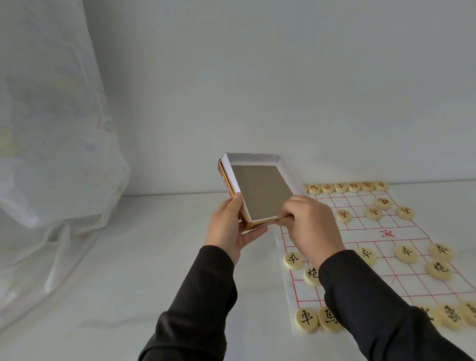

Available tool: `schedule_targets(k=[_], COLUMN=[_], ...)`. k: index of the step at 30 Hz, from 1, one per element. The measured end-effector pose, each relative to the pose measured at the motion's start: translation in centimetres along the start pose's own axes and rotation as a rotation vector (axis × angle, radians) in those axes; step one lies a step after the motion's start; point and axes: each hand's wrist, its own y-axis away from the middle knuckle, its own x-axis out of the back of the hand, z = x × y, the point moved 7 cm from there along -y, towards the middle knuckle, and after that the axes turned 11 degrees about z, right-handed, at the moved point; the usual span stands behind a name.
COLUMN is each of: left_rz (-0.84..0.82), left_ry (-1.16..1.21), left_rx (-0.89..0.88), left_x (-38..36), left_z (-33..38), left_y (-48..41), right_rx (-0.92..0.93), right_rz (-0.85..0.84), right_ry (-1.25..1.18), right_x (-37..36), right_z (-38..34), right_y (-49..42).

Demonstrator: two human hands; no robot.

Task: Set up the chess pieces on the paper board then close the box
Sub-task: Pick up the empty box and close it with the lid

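The person held the box (pixel 260 190) up off the table (pixel 124 276), just to the left of the paper board (pixel 391 233), tilted so that its open side faced them. It showed white inner walls, a dull brown floor, nothing inside, and a strip of orange print down its left outer wall. The left hand (pixel 229 230) gripped the near left corner, thumb laid along the outer wall and fingers curled underneath. The right hand (pixel 310 226) was bunched at the near edge with its fingers curled in, pinching what looked like a thin yellowish rim or flap. From behind the knuckles I could not make out the fingertips, nor say for certain which it was. The chess pieces (pixel 405 253) stood in ranks at both ends of the board, though the right sleeve hid part of the near side, so I judged the setting-up done or very nearly so, with the closing now in hand. No separate lid showed anywhere I could see. To do this well, I thought, the left hand should be the anchor and keep the box steady while the right worked the near edge over. The card looked thin, so a light pinch and a fold along the crease would serve better than force. The right forearm hung directly over the near ranks, and the paper lay loose and a little rumpled. The box would be better closed over the bare table to the left, so no elbow or corner swept a piece out of place.
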Motion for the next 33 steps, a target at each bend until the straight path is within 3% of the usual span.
schedule_targets(k=[5,9,15,20,24,28,33], left_rz=[-0.002,0.05,0.014,-0.028,-0.105,-0.13,-0.1], left_ry=[-0.033,-0.212,-0.4,-0.561,-0.603,-0.786,-0.836], left_rx=[-0.04,-0.156,-0.264,-0.403,-0.421,-0.47,-0.51], left_x=[-0.2,-0.1,-1.0,-1.4,-1.3,-0.8,-0.6], left_z=[0.4,0.8,1.1,2.1,2.5,2.6,3.2], left_y=[-0.1,-0.2,0.6,1.3,1.6,1.6,1.5], right_rx=[-0.055,-0.18,-0.454,-0.309,-0.221,-0.198,-0.182], right_rz=[-0.071,-0.193,0.068,0.35,0.308,0.402,0.439], right_ry=[0.033,-0.09,-0.406,-0.162,-0.123,-0.012,0.003], right_x=[-0.1,0.0,3.3,5.8,5.0,4.9,5.2], right_z=[0.2,1.2,2.8,2.8,2.4,2.1,1.8], right_y=[-0.5,-0.7,-2.2,-2.7,-2.7,-2.1,-1.9])
